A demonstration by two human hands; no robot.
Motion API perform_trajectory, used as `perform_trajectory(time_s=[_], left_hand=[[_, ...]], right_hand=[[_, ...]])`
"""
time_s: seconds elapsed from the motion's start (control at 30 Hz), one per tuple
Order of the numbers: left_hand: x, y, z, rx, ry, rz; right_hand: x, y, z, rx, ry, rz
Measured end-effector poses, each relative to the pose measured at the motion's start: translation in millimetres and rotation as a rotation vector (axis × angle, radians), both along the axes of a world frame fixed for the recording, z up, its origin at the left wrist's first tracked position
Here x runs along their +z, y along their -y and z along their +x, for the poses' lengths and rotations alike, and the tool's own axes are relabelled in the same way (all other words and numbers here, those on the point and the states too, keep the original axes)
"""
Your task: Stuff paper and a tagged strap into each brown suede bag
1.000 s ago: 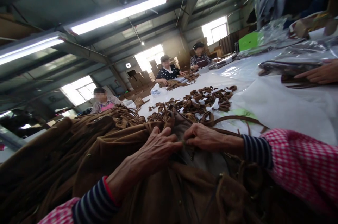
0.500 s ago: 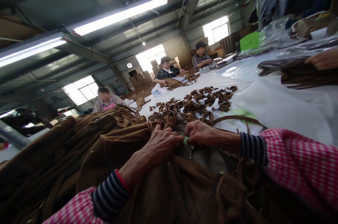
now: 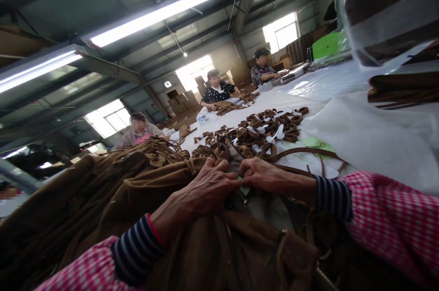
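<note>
A brown bag (image 3: 257, 236) with straps and metal fittings lies open in front of me, its grey lining (image 3: 270, 212) showing. My left hand (image 3: 206, 188) is closed, pinching at the bag's opening. Close beside it, my right hand (image 3: 262, 174) has its fingers bent and pressed together at the same spot. A small pale green piece (image 3: 244, 189) shows between and just under the fingertips; what exactly each finger grips there is partly hidden.
More brown bags (image 3: 99, 190) are heaped on the left. Coiled brown straps (image 3: 264, 129) with white ties cover part of the white table (image 3: 226, 119). Plastic sheeting (image 3: 370, 126) and a plastic-wrapped brown package (image 3: 391, 12) are on the right. Several co-workers sit beyond.
Both my hands stay at the bag's opening with only slight finger shifts. At the right, the plastic-wrapped package has come into view, and another person's hand has gone from the brown item there.
</note>
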State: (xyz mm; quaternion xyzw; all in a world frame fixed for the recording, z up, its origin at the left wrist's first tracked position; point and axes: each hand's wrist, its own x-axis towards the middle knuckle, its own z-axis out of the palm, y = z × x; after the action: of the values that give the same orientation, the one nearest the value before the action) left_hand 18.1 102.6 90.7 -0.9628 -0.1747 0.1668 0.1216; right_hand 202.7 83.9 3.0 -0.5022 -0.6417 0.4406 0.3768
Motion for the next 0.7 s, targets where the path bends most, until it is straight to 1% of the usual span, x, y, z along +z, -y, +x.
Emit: perform_trajectory(time_s=[0.13,0.23,0.3,0.37,0.43,0.5,0.57,0.63,0.7], left_hand=[[1.3,-5.3,-3.3,0.078,-0.009,-0.016],[-0.4,-9.5,-6.2,0.063,0.002,-0.036],[-0.5,-11.0,-8.9,0.036,0.037,-0.031],[1.6,-10.4,-12.1,0.020,0.074,-0.025],[5.2,-7.5,-15.7,0.011,0.110,-0.030],[8.2,-3.5,-19.2,0.000,0.146,-0.032],[8.9,-0.4,-22.6,-0.016,0.191,-0.005],[6.8,0.3,-25.6,-0.036,0.237,0.034],[3.4,-1.1,-27.9,-0.046,0.264,0.056]], right_hand=[[-7.1,-4.0,0.8,0.031,-0.049,0.023],[-15.5,-11.1,1.6,0.088,-0.088,0.037],[-17.6,-15.9,1.9,0.126,-0.087,0.027],[-13.8,-18.8,1.2,0.140,-0.050,-0.003],[-4.2,-19.1,-1.4,0.129,0.024,-0.023],[7.6,-17.6,-6.8,0.094,0.111,0.015],[16.7,-15.9,-15.2,0.060,0.153,0.074],[20.3,-15.2,-25.1,0.031,0.142,0.089],[19.3,-16.1,-33.8,0.019,0.152,0.064]])
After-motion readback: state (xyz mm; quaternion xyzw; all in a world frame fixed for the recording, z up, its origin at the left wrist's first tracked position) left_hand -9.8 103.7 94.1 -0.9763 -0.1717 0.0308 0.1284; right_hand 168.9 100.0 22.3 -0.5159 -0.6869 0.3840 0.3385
